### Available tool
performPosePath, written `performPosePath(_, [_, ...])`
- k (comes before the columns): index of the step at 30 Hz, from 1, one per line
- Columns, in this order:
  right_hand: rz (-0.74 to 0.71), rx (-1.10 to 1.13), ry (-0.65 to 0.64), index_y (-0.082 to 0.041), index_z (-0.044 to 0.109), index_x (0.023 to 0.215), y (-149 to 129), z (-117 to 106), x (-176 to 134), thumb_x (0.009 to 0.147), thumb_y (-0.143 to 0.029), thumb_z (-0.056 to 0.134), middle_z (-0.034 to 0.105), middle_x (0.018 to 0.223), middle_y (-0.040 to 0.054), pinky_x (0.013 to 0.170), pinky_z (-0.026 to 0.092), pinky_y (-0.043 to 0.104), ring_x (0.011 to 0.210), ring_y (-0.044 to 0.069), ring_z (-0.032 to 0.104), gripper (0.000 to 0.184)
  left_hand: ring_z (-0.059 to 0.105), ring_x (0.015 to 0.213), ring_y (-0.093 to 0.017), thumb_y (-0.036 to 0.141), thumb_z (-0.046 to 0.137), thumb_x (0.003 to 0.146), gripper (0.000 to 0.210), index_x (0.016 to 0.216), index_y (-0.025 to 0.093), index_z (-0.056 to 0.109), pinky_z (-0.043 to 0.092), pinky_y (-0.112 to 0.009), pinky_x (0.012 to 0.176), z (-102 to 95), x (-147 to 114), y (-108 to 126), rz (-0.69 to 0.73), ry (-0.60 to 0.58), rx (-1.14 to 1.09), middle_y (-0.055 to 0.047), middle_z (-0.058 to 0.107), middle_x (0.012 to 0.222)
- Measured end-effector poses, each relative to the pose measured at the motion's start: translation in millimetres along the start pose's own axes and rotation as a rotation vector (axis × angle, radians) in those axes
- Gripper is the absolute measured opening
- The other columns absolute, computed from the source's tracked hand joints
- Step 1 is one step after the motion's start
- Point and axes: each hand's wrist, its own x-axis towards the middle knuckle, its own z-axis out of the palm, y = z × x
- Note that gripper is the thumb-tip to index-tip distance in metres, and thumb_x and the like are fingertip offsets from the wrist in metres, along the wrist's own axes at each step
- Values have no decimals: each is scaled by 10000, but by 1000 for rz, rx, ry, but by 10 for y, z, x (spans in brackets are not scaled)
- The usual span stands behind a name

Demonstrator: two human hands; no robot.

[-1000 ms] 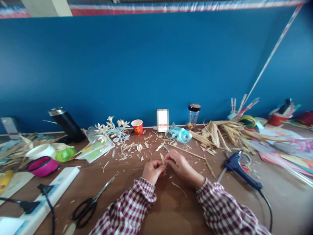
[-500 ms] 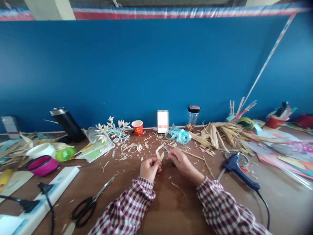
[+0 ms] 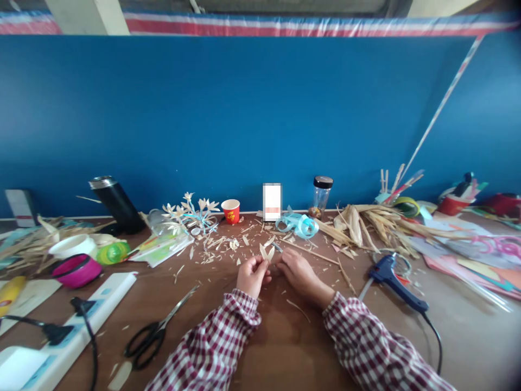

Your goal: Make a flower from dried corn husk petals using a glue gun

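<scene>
Petals [image 3: 267, 252]: while your left hand [image 3: 251, 278] pinches them low down, 2 pale points spread upward in a V over the middle of the surface [image 3: 285, 347].
Left grip: your thumb and fingertips are pressed together on the petals.
Right hand [image 3: 301, 273]: just beside your left, fingers curled, tips hidden; you cannot tell how tightly it is closed, nor whether it has hold of the grey stick [image 3: 277, 247] showing past it.
Scraps [image 3: 220, 243]: strewn between your hands and the far edge.
Far edge: near it, left to right, flowers [image 3: 191, 216], cup [image 3: 231, 212], ribbon [image 3: 299, 225], jar [image 3: 322, 194] and husks [image 3: 355, 225].
Near left corner: power strip [image 3: 103, 309], with scissors [image 3: 163, 325] between it and your left sleeve [image 3: 207, 342].
Right edge: papers [image 3: 480, 271] toward it; the glue gun [image 3: 401, 285] lies between them and your right sleeve [image 3: 374, 336].
</scene>
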Motion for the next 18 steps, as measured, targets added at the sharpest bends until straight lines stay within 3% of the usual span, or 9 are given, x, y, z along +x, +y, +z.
performPosePath(8, [-42, -170, -5, -212, 683, 788, 97, -15, -12, 838, -244, 578, 622, 860, 43, 790, 393, 326, 820, 185, 530, 121, 562, 490, -80, 285, 742, 643, 203, 724, 131, 638, 533, -213, 457, -18, 35, 1, -24, 48, 16, -24, 680, 722])
performPosePath(13, [-6, -266, -31, -246, 722, 826, 86, -50, -34, 841, -271, 576, 635, 864, 52, 746, 404, 314, 837, 205, 521, 150, 570, 479, -84, 251, 760, 623, 190, 696, 128, 635, 532, -211, 451, -9, 34, 0, -13, 58, 3, -23, 678, 684])
performPosePath(18, [11, -188, -16, -238, 715, 865, 70, -56, -52, 847, -233, 558, 643, 859, 48, 769, 416, 317, 845, 199, 532, 158, 604, 506, -98, 230, 745, 646, 164, 707, 123, 638, 548, -226, 479, -7, 43, -25, -46, 36, 3, -35, 691, 717])
